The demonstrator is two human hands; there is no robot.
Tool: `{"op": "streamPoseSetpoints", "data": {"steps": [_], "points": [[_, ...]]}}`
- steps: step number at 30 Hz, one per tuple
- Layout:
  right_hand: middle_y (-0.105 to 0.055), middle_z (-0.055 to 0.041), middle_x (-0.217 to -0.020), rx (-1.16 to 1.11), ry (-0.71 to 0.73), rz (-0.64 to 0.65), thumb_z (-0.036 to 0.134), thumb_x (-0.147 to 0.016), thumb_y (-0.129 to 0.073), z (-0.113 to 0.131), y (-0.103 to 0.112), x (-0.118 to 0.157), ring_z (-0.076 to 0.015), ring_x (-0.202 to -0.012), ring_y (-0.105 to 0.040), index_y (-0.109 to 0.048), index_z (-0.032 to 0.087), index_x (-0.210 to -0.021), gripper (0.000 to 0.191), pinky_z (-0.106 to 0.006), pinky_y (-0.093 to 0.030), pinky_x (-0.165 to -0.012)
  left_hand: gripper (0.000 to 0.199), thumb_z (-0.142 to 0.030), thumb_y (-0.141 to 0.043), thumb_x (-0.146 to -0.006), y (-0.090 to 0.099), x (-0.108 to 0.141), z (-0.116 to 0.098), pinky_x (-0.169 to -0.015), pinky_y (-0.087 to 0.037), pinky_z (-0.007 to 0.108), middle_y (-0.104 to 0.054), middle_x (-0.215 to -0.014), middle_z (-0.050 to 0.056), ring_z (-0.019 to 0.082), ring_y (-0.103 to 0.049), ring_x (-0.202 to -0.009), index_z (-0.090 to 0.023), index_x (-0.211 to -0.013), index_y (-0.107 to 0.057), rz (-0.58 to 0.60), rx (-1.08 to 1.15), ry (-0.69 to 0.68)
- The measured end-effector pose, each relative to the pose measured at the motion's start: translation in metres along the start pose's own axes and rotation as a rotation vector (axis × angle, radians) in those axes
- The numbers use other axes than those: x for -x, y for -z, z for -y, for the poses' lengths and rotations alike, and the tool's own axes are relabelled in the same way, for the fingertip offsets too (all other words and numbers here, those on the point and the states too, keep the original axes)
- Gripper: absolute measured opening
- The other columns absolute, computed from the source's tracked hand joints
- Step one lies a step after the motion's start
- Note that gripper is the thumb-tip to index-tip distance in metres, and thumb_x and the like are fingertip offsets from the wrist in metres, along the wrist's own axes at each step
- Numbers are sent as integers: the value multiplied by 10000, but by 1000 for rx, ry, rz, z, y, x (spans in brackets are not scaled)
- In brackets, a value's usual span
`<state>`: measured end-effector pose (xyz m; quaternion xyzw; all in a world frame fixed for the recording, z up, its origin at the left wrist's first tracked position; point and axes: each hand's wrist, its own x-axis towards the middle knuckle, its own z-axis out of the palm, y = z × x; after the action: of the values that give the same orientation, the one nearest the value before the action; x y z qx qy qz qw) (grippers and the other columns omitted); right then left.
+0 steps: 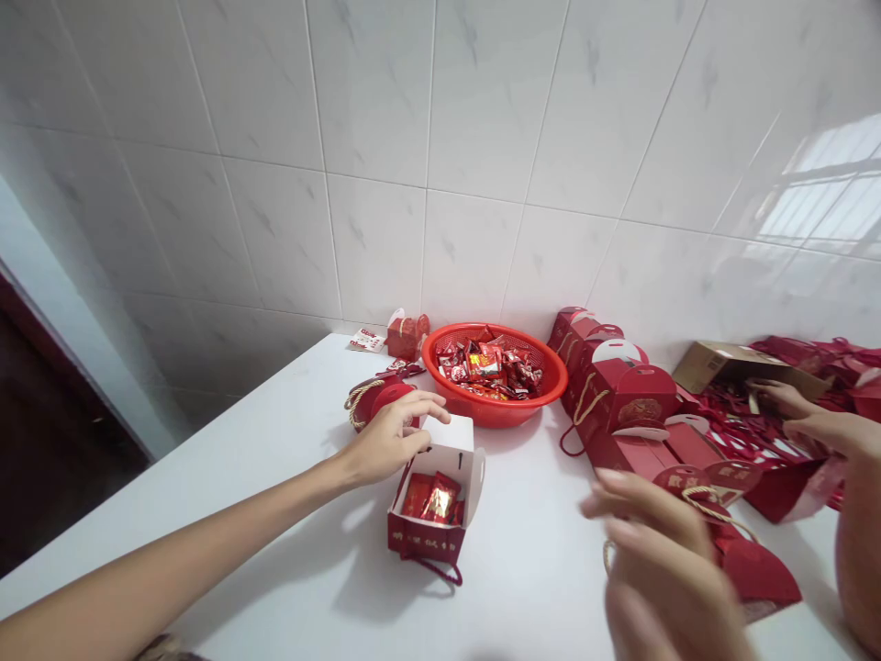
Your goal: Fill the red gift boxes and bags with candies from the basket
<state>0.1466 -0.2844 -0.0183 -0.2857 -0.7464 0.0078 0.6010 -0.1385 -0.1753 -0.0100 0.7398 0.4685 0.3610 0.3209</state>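
Observation:
A small dark-red candy box [425, 540] with pale lettering stands open on the white table. Red wrapped sweets [435, 498] lie inside it, and a dark-red cord hangs at its front. My left hand [395, 436] grips the box at its raised white back flap, thumb on the inner side. Lower right, my right hand [661, 560] is held over the table, slightly blurred, with its fingers apart and nothing in them. Behind my left hand sits another red box [372, 399] with a gold cord, partly covered.
A red plastic basket [499, 415] of wrapped sweets stands by the tiled wall. Red gift boxes [619, 404] are stacked to its right. Another person's hand [798, 413] reaches toward a cardboard box [722, 363] at far right. A small red box [405, 338] sits at the back.

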Motion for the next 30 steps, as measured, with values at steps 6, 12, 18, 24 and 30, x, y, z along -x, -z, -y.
{"op": "streamPoseSetpoints", "data": {"steps": [6, 12, 18, 24, 30], "points": [[-379, -159, -1493, 56, 73, 323, 209, -934, -530, -24, -75, 14, -292, -1214, -544, -560, 215, -1329, 396, -466, -536, -950, 361, -165, -449, -707, 2, 0, 1, -904, -534, 396, -603, -1306, 77, 276, -561, -1222, -213, -945, -716, -23, -72, -48], [-422, -159, -1479, 188, -10, 352, 253, -938, -582, -41, -81, 21, -304, -1324, -476, -582, 221, -1230, 293, -461, -513, -1000, 377, -121, -449, -702, 2, 0, 4, -857, -553, 354, -641, -1255, 70, 242, -622, -1104, -203, -959, -712, -2, -16, -40], [-519, -160, -1397, 256, -176, 295, 304, -959, -575, -69, -71, 16, -285, -1171, -611, -616, 227, -1114, 178, -446, -547, -934, 443, -103, -497, -674, -6, 4, 4, -904, -562, 337, -636, -1226, 55, 234, -601, -1160, -228, -1054, -689, 71, 89, -80], [-594, -134, -1311, 156, -297, 311, 324, -980, -543, -76, -67, 19, -270, -1221, -600, -611, 228, -1136, 195, -397, -541, -954, 441, -161, -570, -746, -15, 7, 6, -1030, -508, 418, -693, -1155, 71, 232, -648, -1112, -201, -1182, -624, 176, 153, -130], [-628, -133, -1252, 80, -324, 249, 296, -986, -520, -74, -73, 25, -265, -1186, -614, -589, 218, -1209, 246, -388, -547, -936, 380, -379, -639, -828, -8, 6, 10, -1014, -502, 409, -687, -1197, 88, 254, -634, -1123, -197, -1161, -637, 296, 87, -130]]}}
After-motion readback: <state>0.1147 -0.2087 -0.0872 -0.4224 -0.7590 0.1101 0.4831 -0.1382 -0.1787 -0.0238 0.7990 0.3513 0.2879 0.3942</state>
